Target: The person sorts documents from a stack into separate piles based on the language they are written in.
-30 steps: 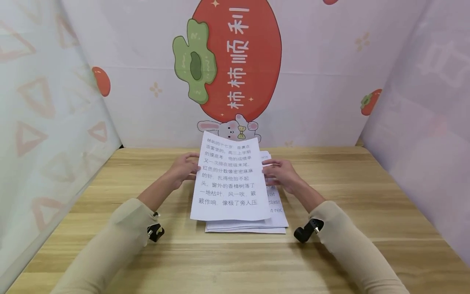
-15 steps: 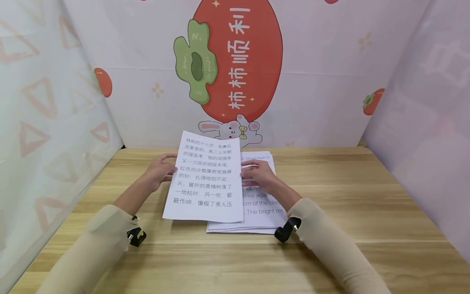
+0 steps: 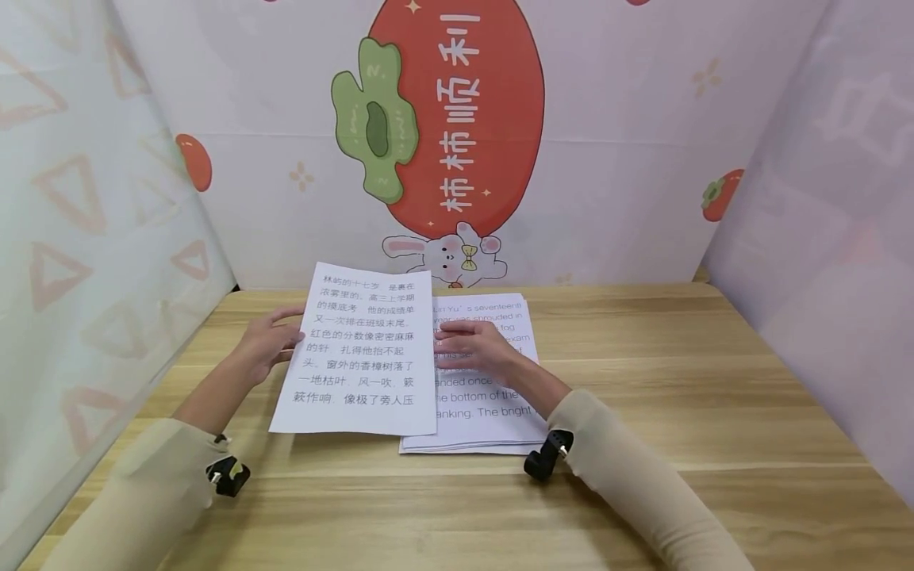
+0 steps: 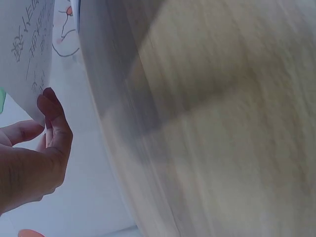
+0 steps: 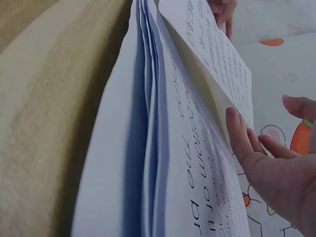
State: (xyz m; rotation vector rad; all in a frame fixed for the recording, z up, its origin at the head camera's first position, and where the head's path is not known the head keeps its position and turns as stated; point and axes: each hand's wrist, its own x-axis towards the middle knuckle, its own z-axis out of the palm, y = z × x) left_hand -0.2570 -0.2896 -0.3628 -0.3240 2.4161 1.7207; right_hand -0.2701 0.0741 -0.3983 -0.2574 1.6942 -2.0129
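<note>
A printed sheet of paper (image 3: pixel 360 373) with Chinese text is held up at a tilt, overlapping the left part of a paper stack (image 3: pixel 485 432). My left hand (image 3: pixel 263 349) pinches its left edge between thumb and fingers, as the left wrist view shows of that hand (image 4: pixel 37 165). Beside the sheet's right edge is my right hand (image 3: pixel 481 349), over the stack. In the right wrist view that hand (image 5: pixel 281 180) has its fingers extended at the sheet's edge and its thumb raised apart from it. English text covers the stack's top page.
The stack lies on a wooden table (image 3: pixel 457 515). Behind it hangs a white backdrop (image 3: pixel 614 214) printed with a large persimmon and a rabbit. Pale curtains (image 3: pixel 86 262) close off both sides. Black wrist cameras (image 3: pixel 228 476) sit at both sleeves.
The sheet has moved left with both hands, from over the stack to largely beside it. More of the English page underneath shows now. The right thumb side has come off the sheet's edge.
</note>
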